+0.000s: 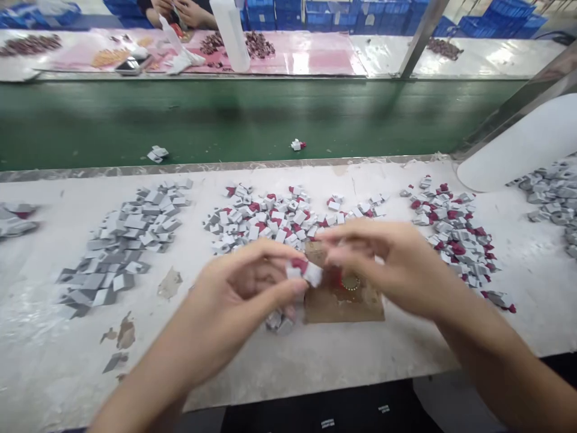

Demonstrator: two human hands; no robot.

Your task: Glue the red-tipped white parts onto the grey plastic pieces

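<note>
Head view: our left hand [229, 304] pinches a white-and-red piece [311, 273] at the left edge of the brown cardboard [345, 311].
At our fingertips, its long axis runs roughly sideways, white end toward the cardboard; we cannot tell whether our right hand [390, 264] grips anything.

Left grip [241, 291] in a pinch, right grip [390, 261] loosely curled beside it, forearms [151, 370] angled inward
</note>
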